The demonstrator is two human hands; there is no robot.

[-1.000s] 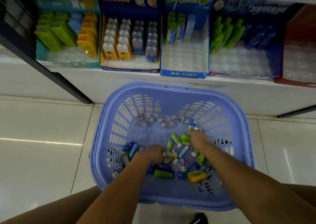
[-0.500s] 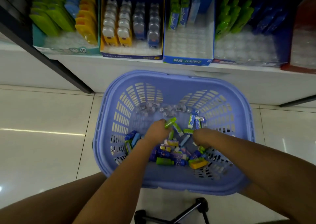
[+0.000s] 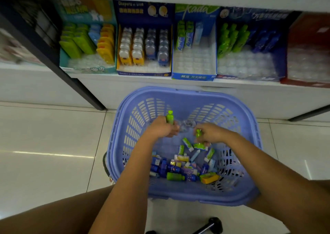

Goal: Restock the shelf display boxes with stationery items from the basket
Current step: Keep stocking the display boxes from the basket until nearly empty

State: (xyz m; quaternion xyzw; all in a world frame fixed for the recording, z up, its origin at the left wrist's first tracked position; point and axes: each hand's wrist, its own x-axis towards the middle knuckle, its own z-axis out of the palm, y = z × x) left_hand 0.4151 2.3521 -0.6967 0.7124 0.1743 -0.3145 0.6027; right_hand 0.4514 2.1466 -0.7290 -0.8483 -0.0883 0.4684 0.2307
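Both bare forearms reach forward and down, hands near each other. The left hand (image 3: 161,128) grips a small green bottle (image 3: 170,118) upright; the right hand (image 3: 209,132) pinches a smaller green item (image 3: 198,133).

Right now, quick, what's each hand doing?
Left hand: grips a green bottle.
Right hand: pinches a green item.
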